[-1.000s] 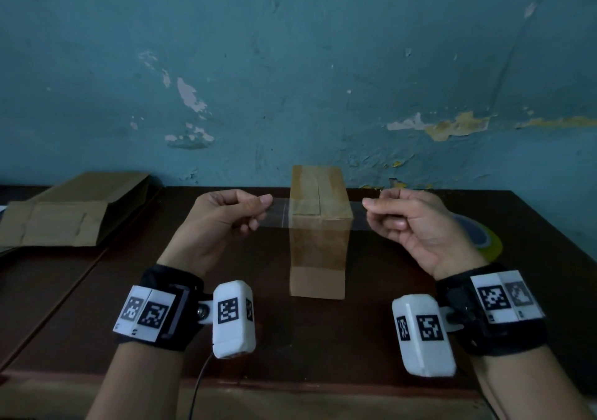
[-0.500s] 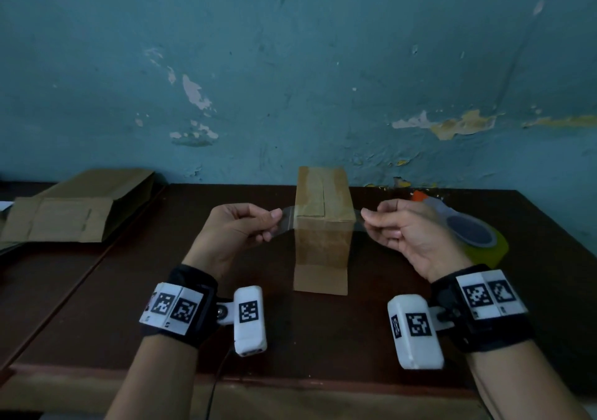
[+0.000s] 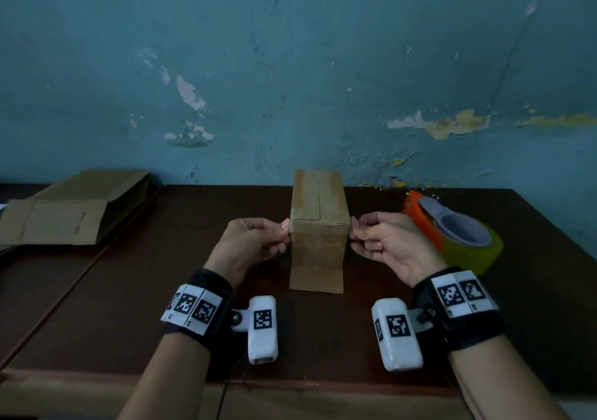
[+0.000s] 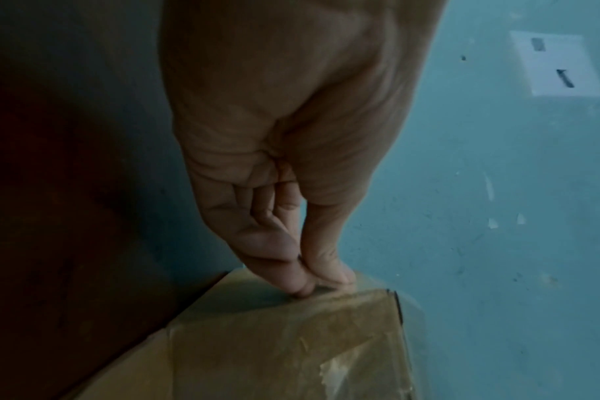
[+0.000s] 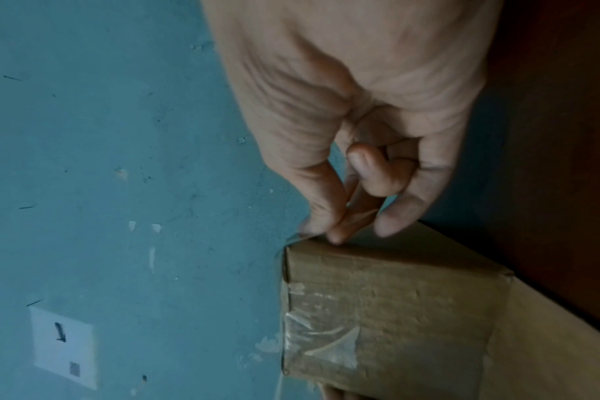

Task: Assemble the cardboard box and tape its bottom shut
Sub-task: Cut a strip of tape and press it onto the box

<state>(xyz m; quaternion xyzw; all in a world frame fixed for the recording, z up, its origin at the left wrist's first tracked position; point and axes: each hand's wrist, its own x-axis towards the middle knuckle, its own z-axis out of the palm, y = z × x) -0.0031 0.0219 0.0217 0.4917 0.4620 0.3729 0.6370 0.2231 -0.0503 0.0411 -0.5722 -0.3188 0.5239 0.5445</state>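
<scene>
Fingers of the left hand [image 3: 250, 245] are pinching one end of the tape [image 4: 339, 291] at the box [image 3: 318, 242] left edge; the right hand [image 3: 386, 245] is pinching the other end at its right edge. The box is standing on the table [image 3: 129, 306], the roll [image 3: 458, 235] just right of it.

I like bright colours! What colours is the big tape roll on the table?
The tape roll is yellow-green, with an orange dispenser part at its far end. The head view shows it best.
</scene>
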